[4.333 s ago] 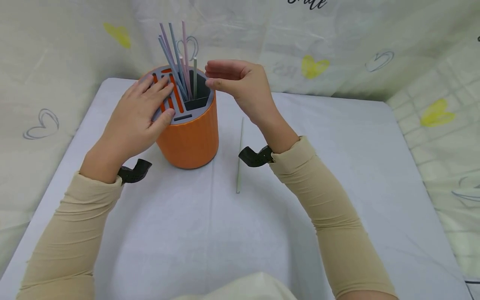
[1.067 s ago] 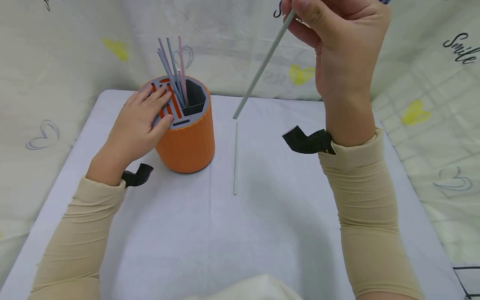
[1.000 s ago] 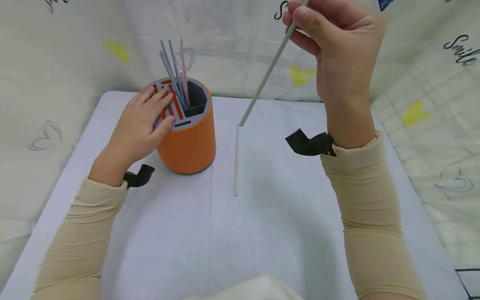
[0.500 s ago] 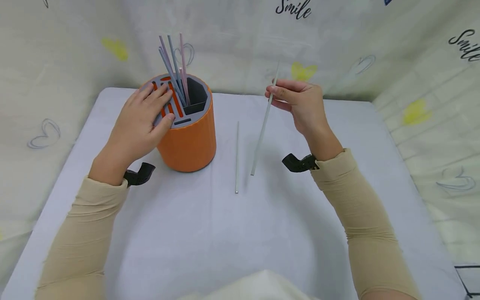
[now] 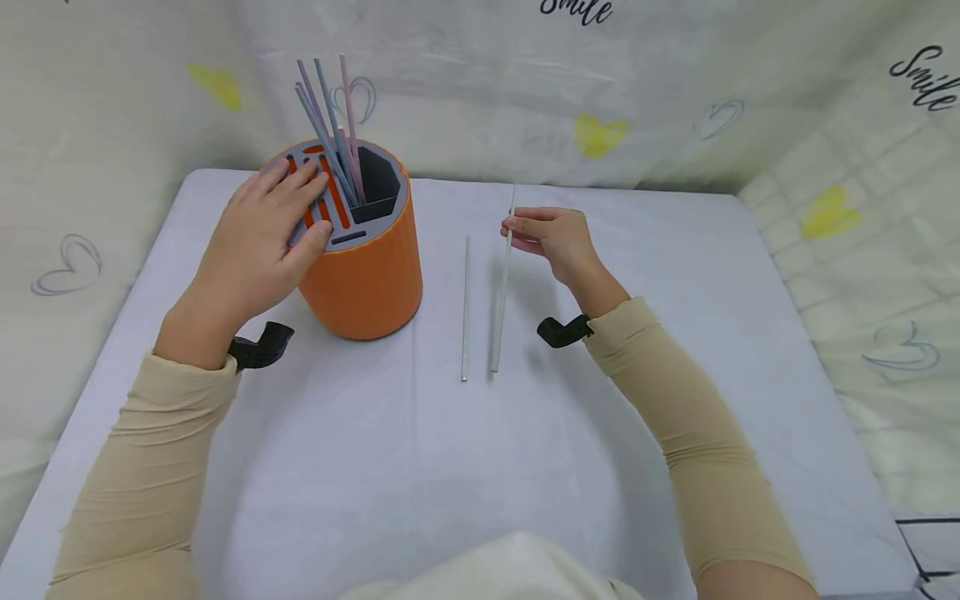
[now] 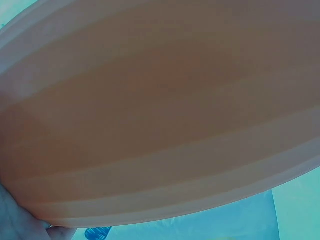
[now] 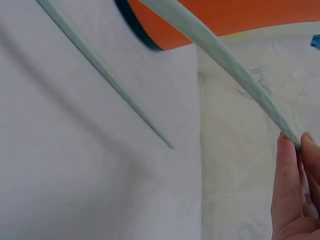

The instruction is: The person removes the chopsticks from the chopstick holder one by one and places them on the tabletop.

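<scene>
In the head view my left hand (image 5: pixel 251 233) lies flat on the slotted grey top of an orange knife and utensil holder (image 5: pixel 363 292), fingers spread. The holder's wall (image 6: pixel 165 110) fills most of the left wrist view. My right hand (image 5: pixel 558 242) pinches a pale green chopstick (image 5: pixel 501 300) near its far end, thumb against fingertips. It slants low over the white table, its near end close to the surface. Just left of it, a matching green chopstick (image 5: pixel 465 308) lies on the table. Both chopsticks show in the right wrist view, the held one (image 7: pixel 235 67) nearer the camera.
Several blue, purple and pink chopsticks (image 5: pixel 330 125) stand in the holder's dark compartment (image 5: pixel 378 183). A white cloth covers the table (image 5: pixel 420 467). Behind it hangs a pale sheet (image 5: pixel 480 100) printed with hearts and lettering.
The green chopstick came out of the holder in my right hand, was raised high, then came down toward the table beside the lying one. My left hand stayed on the holder.
</scene>
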{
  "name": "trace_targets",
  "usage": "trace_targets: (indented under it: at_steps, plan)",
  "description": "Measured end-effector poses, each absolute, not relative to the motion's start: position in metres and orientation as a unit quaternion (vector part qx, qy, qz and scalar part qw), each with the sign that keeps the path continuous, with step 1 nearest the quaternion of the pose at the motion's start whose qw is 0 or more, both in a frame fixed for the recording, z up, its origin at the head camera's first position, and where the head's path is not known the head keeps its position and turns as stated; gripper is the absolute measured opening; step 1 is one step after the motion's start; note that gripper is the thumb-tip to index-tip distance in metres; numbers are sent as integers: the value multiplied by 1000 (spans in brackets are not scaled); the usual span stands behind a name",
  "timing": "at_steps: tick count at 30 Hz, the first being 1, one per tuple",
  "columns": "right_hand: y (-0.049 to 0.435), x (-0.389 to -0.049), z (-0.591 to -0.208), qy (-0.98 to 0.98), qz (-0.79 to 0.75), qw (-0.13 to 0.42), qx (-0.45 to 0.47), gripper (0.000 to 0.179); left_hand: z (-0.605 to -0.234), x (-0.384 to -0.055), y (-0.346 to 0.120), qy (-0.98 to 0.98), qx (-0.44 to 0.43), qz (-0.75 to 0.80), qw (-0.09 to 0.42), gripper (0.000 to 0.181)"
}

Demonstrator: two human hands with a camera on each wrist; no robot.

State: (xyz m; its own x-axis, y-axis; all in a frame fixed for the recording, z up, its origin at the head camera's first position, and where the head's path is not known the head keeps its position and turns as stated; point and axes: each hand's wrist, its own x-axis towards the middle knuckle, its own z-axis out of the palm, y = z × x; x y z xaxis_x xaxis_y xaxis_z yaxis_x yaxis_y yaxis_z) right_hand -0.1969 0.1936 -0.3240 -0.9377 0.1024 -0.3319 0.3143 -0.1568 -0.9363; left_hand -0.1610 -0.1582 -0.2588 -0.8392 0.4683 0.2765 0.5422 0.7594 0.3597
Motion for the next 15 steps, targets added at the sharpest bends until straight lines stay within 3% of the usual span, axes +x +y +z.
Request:
trace_targets:
  at_steps: [9,15]
  plan:
    - [191,-203,-351,645,-726,127,202,44,-260,-157,-157,-934,-268,-223,78,53]
    - [190,-210,-360,649,-720,129,209,41,-258,-158,-157,-937,-264,-214,83,53]
